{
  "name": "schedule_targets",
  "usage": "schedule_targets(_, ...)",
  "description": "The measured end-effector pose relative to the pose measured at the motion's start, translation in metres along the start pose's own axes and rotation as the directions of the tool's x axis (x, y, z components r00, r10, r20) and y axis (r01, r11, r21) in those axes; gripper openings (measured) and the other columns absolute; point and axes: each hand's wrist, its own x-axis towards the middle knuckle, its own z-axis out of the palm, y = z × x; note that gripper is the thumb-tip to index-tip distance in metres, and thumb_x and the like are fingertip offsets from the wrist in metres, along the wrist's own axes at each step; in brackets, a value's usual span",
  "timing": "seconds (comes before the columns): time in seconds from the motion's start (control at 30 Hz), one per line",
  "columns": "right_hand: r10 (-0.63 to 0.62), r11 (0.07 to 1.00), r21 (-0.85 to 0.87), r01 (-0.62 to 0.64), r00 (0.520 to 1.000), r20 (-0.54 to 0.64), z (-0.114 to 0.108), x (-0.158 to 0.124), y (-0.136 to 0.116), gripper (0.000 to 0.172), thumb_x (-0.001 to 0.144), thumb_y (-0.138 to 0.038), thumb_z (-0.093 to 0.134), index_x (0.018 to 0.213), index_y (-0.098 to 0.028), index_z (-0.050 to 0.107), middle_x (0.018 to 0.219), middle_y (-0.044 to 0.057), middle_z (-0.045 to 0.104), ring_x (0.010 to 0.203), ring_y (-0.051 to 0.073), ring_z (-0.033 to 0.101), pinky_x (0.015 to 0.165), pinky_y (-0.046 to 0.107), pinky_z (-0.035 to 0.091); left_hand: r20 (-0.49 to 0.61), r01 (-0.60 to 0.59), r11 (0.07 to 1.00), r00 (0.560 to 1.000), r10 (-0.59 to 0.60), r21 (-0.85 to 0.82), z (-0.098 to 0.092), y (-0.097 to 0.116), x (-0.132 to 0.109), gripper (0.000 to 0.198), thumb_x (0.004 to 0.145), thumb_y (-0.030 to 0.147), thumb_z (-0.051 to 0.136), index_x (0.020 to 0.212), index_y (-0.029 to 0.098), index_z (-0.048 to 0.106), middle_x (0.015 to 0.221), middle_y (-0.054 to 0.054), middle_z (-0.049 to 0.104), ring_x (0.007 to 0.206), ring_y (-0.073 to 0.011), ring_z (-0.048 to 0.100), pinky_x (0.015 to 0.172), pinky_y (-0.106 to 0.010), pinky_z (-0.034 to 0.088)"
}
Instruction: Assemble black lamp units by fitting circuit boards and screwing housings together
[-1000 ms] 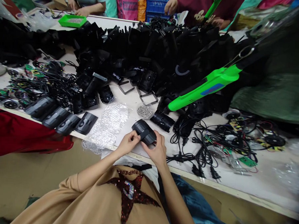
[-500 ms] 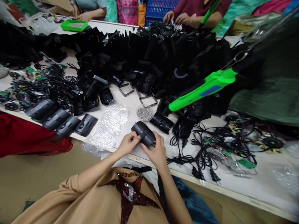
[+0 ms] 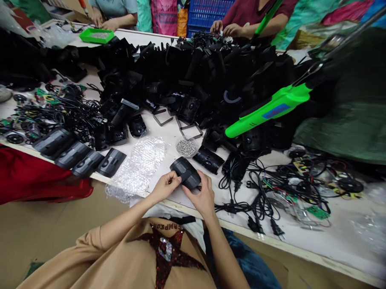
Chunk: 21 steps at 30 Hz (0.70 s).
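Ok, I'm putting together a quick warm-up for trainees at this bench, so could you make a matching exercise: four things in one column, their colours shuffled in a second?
Things
1. Casing in the right hand
2. Hanging tool
3. Small metal pieces in a heap
4. Plastic sheet to the casing's left

Colours
A. Silvery
B. Clear
C. Mostly bright green
D. Dark grey to black

Pairs: 1-D; 2-C; 3-A; 4-B

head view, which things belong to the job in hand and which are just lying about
Likely in the job: held black case; four similar cases; small metal pieces; hanging green tool.
Probably just around: red cloth; pink sack; blue crate.
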Motion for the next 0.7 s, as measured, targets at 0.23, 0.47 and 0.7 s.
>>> schedule_targets(0.23, 0.009, 0.995, 0.101, -0.001, 0.997, -0.074, 0.0073, -0.0017, 0.0013, 0.067, 0.070, -0.044, 0.065, 0.128, -0.023, 0.041, 0.116, 0.011, 0.050, 0.105, 0.026, 0.055, 0.081, 0.043, 0.054, 0.004, -0.027, 0.999, 1.000, 0.027, 0.041, -0.0032, 0.0043, 0.0056, 0.037, 0.080, 0.046, 0.049, 0.060, 0.018, 0.035, 0.056, 0.006, 0.033, 0.055, -0.0085, 0.032, 0.055, -0.022, 0.026)
schedule_targets(0.47, 0.020, 0.995, 0.100, -0.011, 0.996, -0.091, 0.0081, -0.0031, -0.0013, 0.066, 0.070, -0.044, 0.065, 0.127, -0.023, 0.040, 0.117, 0.011, 0.049, 0.106, 0.026, 0.054, 0.081, 0.042, 0.054, -0.123, 0.004, 0.998, 0.992, 0.004, 0.063, 0.0020, 0.0039, 0.0035, 0.036, 0.080, 0.043, 0.048, 0.059, 0.018, 0.033, 0.057, 0.006, 0.030, 0.056, -0.0085, 0.031, 0.055, -0.022, 0.026)
schedule_targets(0.7, 0.049, 0.999, 0.008, -0.049, 0.999, 0.006, 0.0015, -0.0006, -0.0012, 0.070, 0.070, -0.047, 0.063, 0.130, -0.022, 0.036, 0.120, 0.012, 0.048, 0.107, 0.028, 0.054, 0.081, 0.045, 0.052, -0.102, 0.016, 0.995, 0.995, -0.005, 0.103, 0.0015, 0.0029, 0.0055, 0.038, 0.080, 0.046, 0.048, 0.058, 0.018, 0.035, 0.055, 0.005, 0.034, 0.055, -0.0087, 0.033, 0.055, -0.022, 0.027)
